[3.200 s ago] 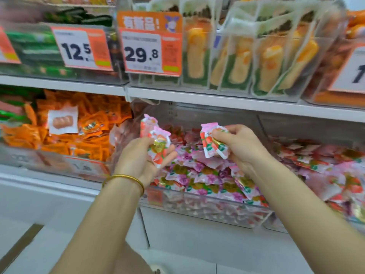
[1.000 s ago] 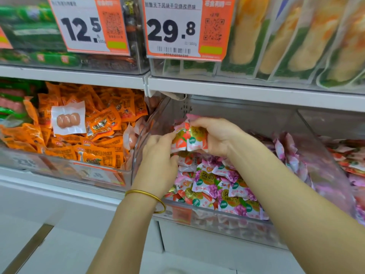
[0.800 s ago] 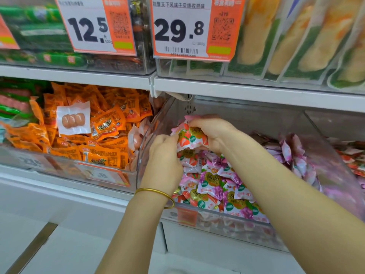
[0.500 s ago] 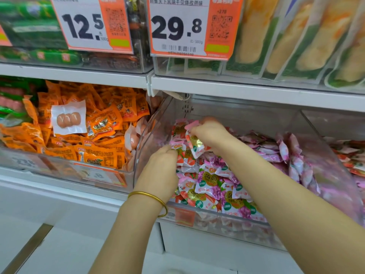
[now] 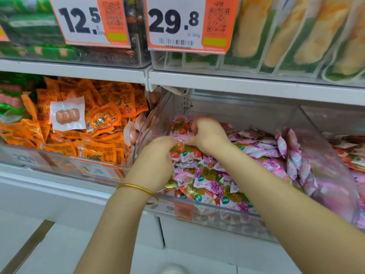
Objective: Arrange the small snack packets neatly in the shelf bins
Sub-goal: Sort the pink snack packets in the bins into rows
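A clear plastic bin [image 5: 233, 215] on the lower shelf holds a heap of small pink, white and red snack packets [image 5: 209, 178]. Both my hands are inside it, at its left side. My left hand [image 5: 156, 161], with a gold bangle on the wrist, is curled with its fingertips on red-and-white packets [image 5: 184, 153]. My right hand [image 5: 207, 133] sits just behind, knuckles up, fingers bent down onto the packets stacked against the bin's left wall [image 5: 179, 123]. Whether either hand grips a packet is hidden by the fingers.
The bin to the left [image 5: 59, 167] is full of orange packets, with a white sausage pack [image 5: 68, 115] on top. Another bin of red and pink packets [image 5: 351, 153] lies to the right. The white shelf edge [image 5: 237, 84] with price tags 12.5 and 29.8 hangs close above.
The red-and-white packet my right hand held up has gone down onto the pile at the bin's left side. Both hands have sunk lower into the bin and come closer together.
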A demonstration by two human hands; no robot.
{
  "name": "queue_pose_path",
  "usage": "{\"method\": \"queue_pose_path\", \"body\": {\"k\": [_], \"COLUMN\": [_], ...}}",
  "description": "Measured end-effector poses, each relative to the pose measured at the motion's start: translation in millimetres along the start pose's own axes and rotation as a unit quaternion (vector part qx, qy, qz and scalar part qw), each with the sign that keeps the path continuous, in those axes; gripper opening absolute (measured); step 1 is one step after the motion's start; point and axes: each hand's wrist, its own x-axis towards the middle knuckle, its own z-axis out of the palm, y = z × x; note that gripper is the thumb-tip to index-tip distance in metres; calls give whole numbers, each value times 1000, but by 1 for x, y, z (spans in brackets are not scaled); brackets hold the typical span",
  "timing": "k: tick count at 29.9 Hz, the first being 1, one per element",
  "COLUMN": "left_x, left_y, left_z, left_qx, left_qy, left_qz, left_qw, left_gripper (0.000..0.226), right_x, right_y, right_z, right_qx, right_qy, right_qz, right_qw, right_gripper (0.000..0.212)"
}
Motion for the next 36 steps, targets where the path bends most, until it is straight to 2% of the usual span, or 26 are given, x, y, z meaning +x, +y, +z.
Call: {"method": "queue_pose_path", "body": {"k": [3,6,8,11,14,17,20,23,26,29,31,32,34,36], "left_x": [-14,-24,-25,-26,-27,-24,-26,-28,-30,-33,-34,-36,-42,-46], "left_y": [-2,-6,-6,-1,6,13,14,9,4,6,9,12,19,22], "left_z": [-11,-11,-10,-5,-5,-9,-8,-3,1,1,1,2,3,7], "left_qx": [-45,-5,37,87,128,186,231,243,247,227,147,94,33,93], "left_qy": [21,-33,-62,-107,-134,-178,-181,-168,-163,-135,-106,-111,-159,-203], "left_qz": [12,9,0,0,-3,2,14,-2,-19,-17,3,19,49,56], "left_qw": [999,999,997,990,983,966,956,955,955,964,983,989,986,973], "left_gripper": [44,40,38,31,32,37,37,35,26,16,13,20,35,45], "right_x": [-10,-25,-41,-58,-56,-55,-52,-51,-51,-50,-52,-53,-54,-56], "right_y": [-2,-4,-5,-5,2,5,9,15,16,8,1,0,2,11], "right_z": [-3,-15,-24,-22,-10,-9,-15,-25,-30,-18,-4,0,-3,-19], "right_qx": [-13,3,42,-23,-69,-48,13,156,265,160,103,87,86,113], "right_qy": [-65,-25,-83,-245,-269,-261,-186,-140,-151,-174,-205,-209,-169,-77], "right_qz": [-46,-94,-143,-197,-210,-203,-181,-130,-54,-51,-46,-48,-57,-66], "right_qw": [997,995,985,949,937,943,966,969,951,970,972,973,980,988], "right_gripper": [30,15,12,41,67,67,42,12,11,9,8,7,7,11]}}
